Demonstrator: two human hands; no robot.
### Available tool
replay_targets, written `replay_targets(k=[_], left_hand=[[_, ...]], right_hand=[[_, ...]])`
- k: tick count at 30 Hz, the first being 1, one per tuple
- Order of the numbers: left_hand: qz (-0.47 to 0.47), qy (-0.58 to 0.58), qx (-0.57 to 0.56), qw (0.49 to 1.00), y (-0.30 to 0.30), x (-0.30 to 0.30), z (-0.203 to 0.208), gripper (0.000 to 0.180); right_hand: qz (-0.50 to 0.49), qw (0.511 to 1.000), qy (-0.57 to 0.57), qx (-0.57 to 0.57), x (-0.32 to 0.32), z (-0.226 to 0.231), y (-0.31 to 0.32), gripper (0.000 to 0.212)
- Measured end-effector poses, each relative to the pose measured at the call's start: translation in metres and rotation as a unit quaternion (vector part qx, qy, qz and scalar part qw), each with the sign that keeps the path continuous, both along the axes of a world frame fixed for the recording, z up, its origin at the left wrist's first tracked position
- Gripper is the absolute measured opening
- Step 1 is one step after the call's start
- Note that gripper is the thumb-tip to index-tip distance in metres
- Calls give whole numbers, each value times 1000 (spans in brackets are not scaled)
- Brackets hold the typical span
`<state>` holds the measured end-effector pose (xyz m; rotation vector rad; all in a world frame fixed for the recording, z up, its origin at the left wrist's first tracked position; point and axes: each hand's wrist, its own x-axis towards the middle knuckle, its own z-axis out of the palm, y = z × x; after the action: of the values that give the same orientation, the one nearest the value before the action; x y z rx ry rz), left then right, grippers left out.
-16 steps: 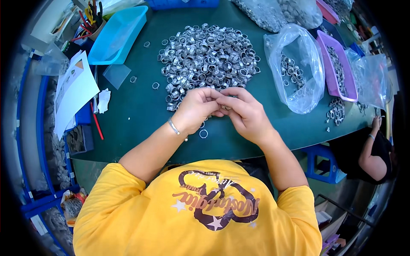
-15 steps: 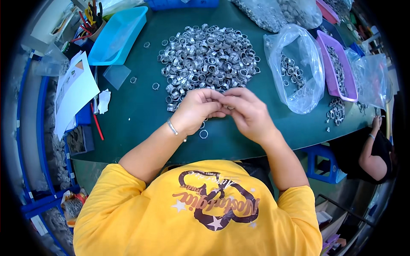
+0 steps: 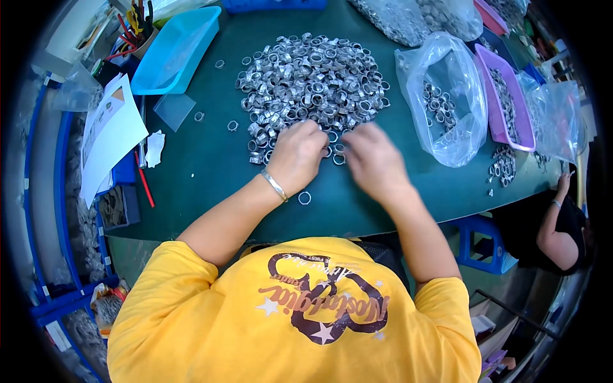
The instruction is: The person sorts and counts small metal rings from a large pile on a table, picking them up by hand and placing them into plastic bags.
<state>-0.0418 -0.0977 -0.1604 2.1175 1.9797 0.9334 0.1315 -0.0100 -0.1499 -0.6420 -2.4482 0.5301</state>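
A broad heap of silver metal rings (image 3: 313,80) lies on the green tabletop. At its near edge my left hand (image 3: 299,153), with a silver bangle on the wrist, is closed. Its fingertips are turned away, so what they pinch is hidden. My right hand (image 3: 375,159) is just to the right, with its fingers bent toward the heap. Motion smears them, and I cannot tell whether they hold anything. A few rings (image 3: 339,159) lie between the two hands. Closer to me, one single ring (image 3: 304,198) rests apart from the heap.
Right of the heap stands an open clear plastic bag (image 3: 469,137) with rings inside, beside a filled purple tray (image 3: 527,127). A turquoise tray (image 3: 150,70), paper sheets (image 3: 115,137) and a red pen-like stick (image 3: 146,185) lie left. Another person's arm (image 3: 552,223) shows at far right.
My hands, together in front of the heap before, have parted. The left has moved slightly up to the heap's edge, the right a little to the right. The clear bag has shifted slightly.
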Motion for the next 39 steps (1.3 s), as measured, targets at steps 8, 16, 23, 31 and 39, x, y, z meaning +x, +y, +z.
replay_targets(k=[8, 16, 23, 31, 39], left_hand=[[74, -536, -124, 832, -18, -2, 10, 11], [71, -639, -165, 748, -26, -5, 30, 17], [-19, -696, -156, 700, -27, -1, 21, 21], [-23, -391, -34, 919, -23, 18, 24, 12], [254, -131, 219, 933, 2, -119, 49, 11]], right_hand=[[7, 928, 144, -343, -7, -7, -6, 15], [21, 613, 278, -739, 5, 4, -9, 18], [85, 504, 311, -801, 14, -12, -4, 19], [105, 515, 294, -798, 8, -11, -12, 21], [-50, 996, -6, -69, 6, -16, -24, 11]])
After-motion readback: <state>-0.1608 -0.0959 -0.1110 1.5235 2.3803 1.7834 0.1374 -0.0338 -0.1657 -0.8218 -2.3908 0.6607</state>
